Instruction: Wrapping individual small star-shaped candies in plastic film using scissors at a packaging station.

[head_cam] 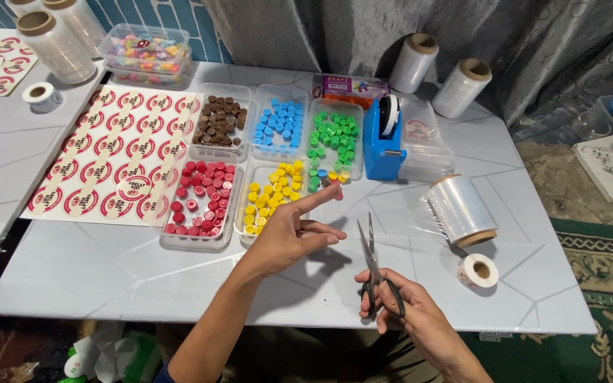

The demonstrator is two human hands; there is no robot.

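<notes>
Over the white table (143, 276) | my right hand (409, 312) gripped scissors (372, 262), blades together, tips at 12 o'clock, clear of my fingers | left hand (289, 237) empty, fingers spread, pointing at 1 o'clock toward yellow caps tray (272, 198).

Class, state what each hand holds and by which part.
The right hand holds scissors by the handle loops, blades up. The left hand holds nothing visible.

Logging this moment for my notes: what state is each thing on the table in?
Scissors: blades nearly closed, pointing up, held by right hand.
Left hand: raised, empty, forefinger extended.
Film roll: on its side, partly unrolled.
Bead trays: uncovered, sorted by colour.
Tape dispenser: upright, loaded.
</notes>
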